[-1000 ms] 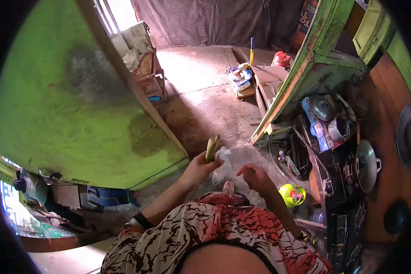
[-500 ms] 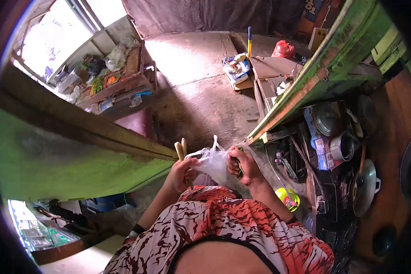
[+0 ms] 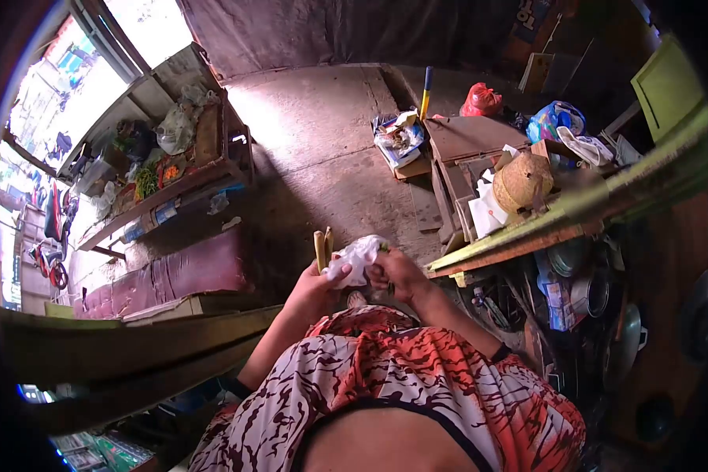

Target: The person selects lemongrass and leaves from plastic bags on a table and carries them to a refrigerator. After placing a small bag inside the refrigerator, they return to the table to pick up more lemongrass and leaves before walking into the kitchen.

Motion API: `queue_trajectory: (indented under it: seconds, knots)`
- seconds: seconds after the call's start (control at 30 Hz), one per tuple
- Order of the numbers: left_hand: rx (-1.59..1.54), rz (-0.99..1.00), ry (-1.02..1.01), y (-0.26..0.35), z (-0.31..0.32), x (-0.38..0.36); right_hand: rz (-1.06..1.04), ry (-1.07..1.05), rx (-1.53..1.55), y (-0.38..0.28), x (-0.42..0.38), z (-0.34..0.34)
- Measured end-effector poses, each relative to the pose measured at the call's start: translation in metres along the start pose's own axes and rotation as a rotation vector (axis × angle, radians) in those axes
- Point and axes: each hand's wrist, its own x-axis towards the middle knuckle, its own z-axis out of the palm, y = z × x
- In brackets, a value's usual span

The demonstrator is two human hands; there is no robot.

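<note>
Two pale stalks (image 3: 323, 248) that look like lemongrass stick up out of my left hand (image 3: 320, 283), which is closed round them. Its thumb also presses on a bunched white plastic bag (image 3: 358, 259). On the other side of the bag, my right hand (image 3: 395, 275) is closed with curled fingers against the plastic. A bit of green shows at the top of my right hand; what it belongs to is hidden. Both hands are close together in front of my patterned shirt (image 3: 417, 370).
A green wooden ledge (image 3: 543, 220) runs along the right, with a woven basket (image 3: 522, 182) behind it. Pots (image 3: 590, 295) hang or stand below. At the left are a purple bench (image 3: 165, 271) and a stall table (image 3: 157, 193) with vegetables. A box (image 3: 401, 141) stands ahead on the floor.
The bag, hanging stretched between my hands before, is now bunched up and my hands are closer together. I have moved forward past the green panels, and more of the bench and basket shows.
</note>
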Motion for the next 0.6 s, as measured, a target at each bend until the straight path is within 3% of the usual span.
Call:
queue_trajectory:
  seconds: [0.07, 0.13, 0.2, 0.23, 0.33, 0.4, 0.43, 0.47, 0.53, 0.57, 0.6]
  knots:
    - [0.067, -0.024, 0.064, -0.001, -0.022, 0.022, -0.018, -0.091, 0.566, -0.017, 0.015, -0.004]
    - [-0.008, -0.191, 0.136, 0.005, -0.043, 0.029, 0.038, -0.146, 0.697, -0.033, 0.022, -0.005]
    - [-0.050, -0.183, 0.154, 0.012, -0.054, 0.038, 0.097, -0.307, 0.831, -0.033, 0.040, -0.017]
    - [-0.274, -0.178, 0.089, 0.016, -0.065, 0.044, 0.098, -0.307, 0.834, -0.036, 0.047, -0.017]
    - [-0.870, -0.161, -0.089, 0.028, -0.101, 0.059, 0.098, -0.280, 0.621, -0.056, 0.057, -0.011]
    - [-0.930, 0.006, -0.255, 0.035, -0.108, 0.065, 0.141, -0.129, 0.135, -0.068, 0.070, -0.001]
    - [-0.962, -0.025, -0.105, 0.043, -0.110, 0.067, 0.096, -0.174, -0.169, -0.064, 0.083, -0.004]
    - [-1.002, 0.048, -0.181, 0.041, -0.121, 0.074, -0.038, -0.253, -0.769, -0.074, 0.098, -0.006]
    - [-0.833, 0.143, 0.000, 0.047, -0.129, 0.085, -0.242, -0.165, -1.196, -0.083, 0.110, 0.008]
    - [-0.786, 0.117, -0.048, 0.042, -0.145, 0.095, -0.170, -0.180, -0.906, -0.086, 0.123, 0.007]
    - [-0.800, 0.143, -0.038, 0.045, -0.147, 0.103, -0.435, -0.108, -0.713, -0.067, 0.148, -0.006]
